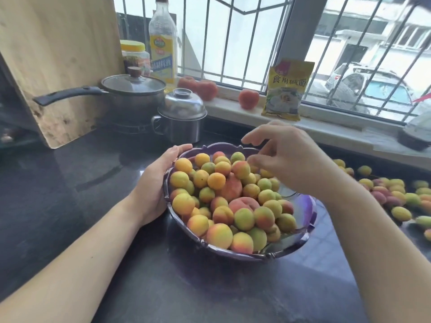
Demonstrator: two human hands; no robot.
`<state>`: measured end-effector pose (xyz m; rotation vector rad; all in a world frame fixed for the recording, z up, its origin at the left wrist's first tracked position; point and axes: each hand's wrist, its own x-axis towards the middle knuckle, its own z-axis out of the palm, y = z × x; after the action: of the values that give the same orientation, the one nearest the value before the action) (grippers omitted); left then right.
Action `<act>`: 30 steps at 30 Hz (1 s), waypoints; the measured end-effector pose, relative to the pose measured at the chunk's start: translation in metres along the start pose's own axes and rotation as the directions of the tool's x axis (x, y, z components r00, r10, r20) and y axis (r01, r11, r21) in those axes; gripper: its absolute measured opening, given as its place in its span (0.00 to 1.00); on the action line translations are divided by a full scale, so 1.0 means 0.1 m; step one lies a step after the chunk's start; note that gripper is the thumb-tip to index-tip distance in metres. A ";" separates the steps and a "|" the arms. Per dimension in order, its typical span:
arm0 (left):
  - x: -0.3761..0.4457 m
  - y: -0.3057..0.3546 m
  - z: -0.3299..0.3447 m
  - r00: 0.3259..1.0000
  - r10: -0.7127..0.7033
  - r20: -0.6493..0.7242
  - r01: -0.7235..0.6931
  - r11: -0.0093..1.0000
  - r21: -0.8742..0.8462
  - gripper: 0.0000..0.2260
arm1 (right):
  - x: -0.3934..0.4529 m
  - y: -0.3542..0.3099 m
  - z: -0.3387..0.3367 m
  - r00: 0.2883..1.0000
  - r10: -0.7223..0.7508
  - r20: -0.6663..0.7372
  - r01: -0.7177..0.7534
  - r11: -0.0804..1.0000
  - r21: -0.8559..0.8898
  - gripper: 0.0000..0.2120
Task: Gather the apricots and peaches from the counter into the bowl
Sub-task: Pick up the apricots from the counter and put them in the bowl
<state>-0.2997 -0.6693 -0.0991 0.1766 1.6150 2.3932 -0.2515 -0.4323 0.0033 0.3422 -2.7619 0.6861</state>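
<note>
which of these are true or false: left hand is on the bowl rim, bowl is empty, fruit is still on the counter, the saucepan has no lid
1. The left hand is on the bowl rim: true.
2. The bowl is empty: false, it is heaped with apricots and peaches.
3. Fruit still lies on the counter: true, loose fruit sits right of the bowl.
4. The saucepan has no lid: false, a glass lid covers it.

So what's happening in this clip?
A person is filling a scalloped purple glass bowl with small yellow-orange apricots and pinker peaches. The left hand holds its rim; the right hand hovers open above the pile. More loose fruit waits on the dark counter.
</note>
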 end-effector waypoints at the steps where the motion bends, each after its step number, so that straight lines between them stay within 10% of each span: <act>1: 0.00 0.00 0.00 1.000 -0.001 0.002 0.001 1.000 0.005 0.22 | 0.02 0.15 -0.07 0.997 0.057 -0.053 -0.055 0.998 0.036 0.12; 7: 0.03 -0.02 -0.01 1.000 -0.002 -0.005 0.002 1.000 -0.008 0.22 | 0.14 1.41 0.07 0.776 0.500 -0.385 -0.565 0.822 -0.071 0.12; 16: 0.01 0.00 0.02 1.000 -0.010 -0.018 0.010 1.000 -0.016 0.22 | 0.48 1.75 0.59 0.891 0.425 -0.157 -0.443 0.742 -0.504 0.17; 23: 0.02 -0.01 0.02 1.000 -0.010 -0.026 0.009 1.000 -0.015 0.22 | 0.28 1.74 0.47 0.905 0.328 -0.271 -0.388 0.898 -0.209 0.17; 30: 0.02 -0.02 0.01 1.000 -0.018 -0.002 0.018 0.999 -0.046 0.22 | -0.08 1.50 0.24 0.826 0.531 -0.187 -0.510 0.847 0.152 0.11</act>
<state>-0.3013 -0.6677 -0.1006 0.1505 1.5543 2.4158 -0.2930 -0.3142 -0.0826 -0.4764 -2.6084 0.9181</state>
